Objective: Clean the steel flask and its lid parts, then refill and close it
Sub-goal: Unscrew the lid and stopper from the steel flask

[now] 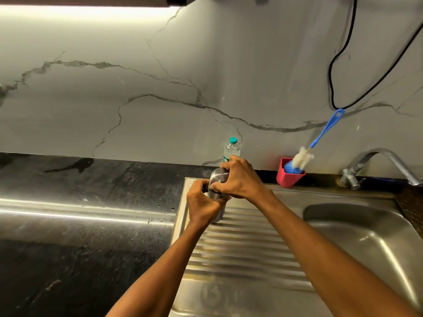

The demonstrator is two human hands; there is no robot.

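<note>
Steel flask (217, 179) upright between left hand (203, 202) and right hand (240, 177).

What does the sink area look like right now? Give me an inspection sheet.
Surface: steel drainboard, ribbed; black countertop with water drops.
Job's things: steel flask upright on the drainboard, lid on top.
Clutter: plastic water bottle; bottle brush in a red holder.
Hands: left hand grips the flask body; right hand grips the lid.
Cables: black cable on the wall.
Surroundings: marble backsplash; tap; sink basin.
</note>
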